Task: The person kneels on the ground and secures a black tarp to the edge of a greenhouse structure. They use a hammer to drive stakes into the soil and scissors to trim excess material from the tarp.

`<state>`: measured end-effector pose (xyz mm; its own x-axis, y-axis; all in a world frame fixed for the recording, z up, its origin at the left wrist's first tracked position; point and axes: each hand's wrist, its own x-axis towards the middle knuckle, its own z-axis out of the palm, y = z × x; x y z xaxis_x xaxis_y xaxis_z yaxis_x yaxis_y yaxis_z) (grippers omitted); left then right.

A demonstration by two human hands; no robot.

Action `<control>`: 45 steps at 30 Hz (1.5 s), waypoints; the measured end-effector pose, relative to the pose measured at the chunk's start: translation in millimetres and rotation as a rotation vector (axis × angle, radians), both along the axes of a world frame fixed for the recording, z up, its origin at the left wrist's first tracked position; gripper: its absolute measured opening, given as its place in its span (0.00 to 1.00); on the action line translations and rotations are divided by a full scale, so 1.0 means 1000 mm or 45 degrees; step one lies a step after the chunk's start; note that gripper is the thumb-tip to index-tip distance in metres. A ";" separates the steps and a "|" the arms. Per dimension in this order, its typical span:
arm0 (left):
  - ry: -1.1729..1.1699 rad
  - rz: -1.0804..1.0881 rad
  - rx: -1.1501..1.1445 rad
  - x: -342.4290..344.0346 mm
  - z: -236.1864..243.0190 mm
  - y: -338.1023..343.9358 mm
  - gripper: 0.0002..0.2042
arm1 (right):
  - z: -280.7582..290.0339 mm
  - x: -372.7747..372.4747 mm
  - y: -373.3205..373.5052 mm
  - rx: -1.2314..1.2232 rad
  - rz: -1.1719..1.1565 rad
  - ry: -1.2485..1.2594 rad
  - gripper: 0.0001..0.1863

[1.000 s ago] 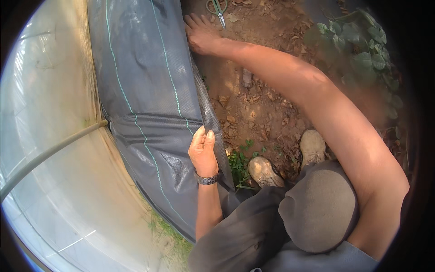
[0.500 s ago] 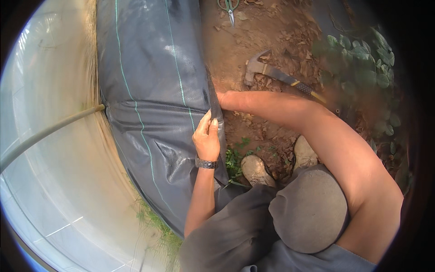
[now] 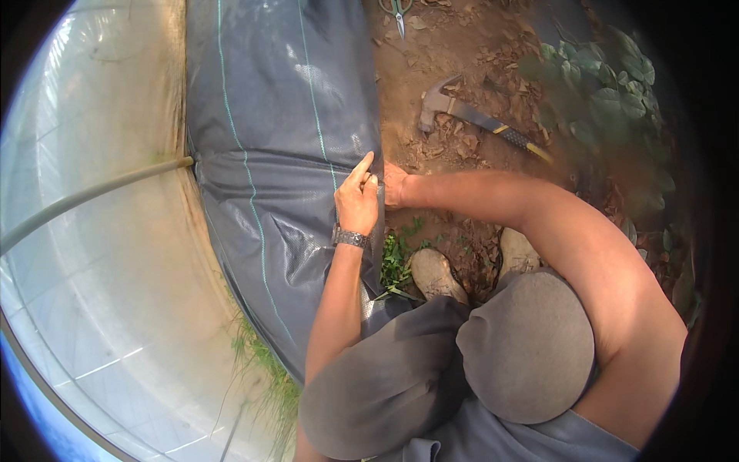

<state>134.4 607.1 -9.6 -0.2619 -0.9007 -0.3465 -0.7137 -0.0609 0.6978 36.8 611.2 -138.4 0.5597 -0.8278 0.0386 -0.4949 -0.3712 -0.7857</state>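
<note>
A black woven sheet (image 3: 277, 92) with green lines stretches lengthwise beside me, creased across its middle. My left hand (image 3: 357, 196), with a wristwatch, is at its right edge, index finger extended and thumb bent against the sheet, apparently holding the edge. Just to its right, my right hand (image 3: 394, 185) reaches in at that edge; its fingers are hidden by the sheet and my left hand. On the dirt beyond lie a claw hammer (image 3: 477, 123) with black and yellow handle and green-handled scissors (image 3: 399, 17).
A translucent plastic wall (image 3: 92, 231) fills the left, crossed by a curved pipe (image 3: 92, 189). Leafy plants (image 3: 608, 100) grow at the upper right. My shoes (image 3: 435, 277) rest on the dirt below my right arm, with small weeds (image 3: 396, 258) beside them.
My right hand has come down along the sheet's edge toward me, uncovering the hammer. My left hand has moved up, its index finger now more extended. The view has shifted somewhat.
</note>
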 end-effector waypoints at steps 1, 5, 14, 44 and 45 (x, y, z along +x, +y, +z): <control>-0.051 -0.024 0.007 -0.001 0.000 -0.003 0.24 | 0.002 -0.001 -0.001 -0.087 0.016 -0.008 0.23; -0.168 -0.186 -0.080 -0.006 -0.005 -0.012 0.23 | 0.010 -0.007 0.022 -0.243 0.004 0.012 0.23; -0.161 -0.390 -0.373 0.011 -0.062 -0.016 0.19 | 0.036 -0.014 0.134 -0.449 0.304 -0.011 0.31; 0.780 0.109 0.951 0.046 -0.080 -0.046 0.31 | 0.038 -0.043 0.087 -0.303 -0.050 0.433 0.44; 0.822 0.109 0.955 0.048 -0.080 -0.045 0.31 | 0.041 -0.038 0.092 -0.302 -0.013 0.448 0.45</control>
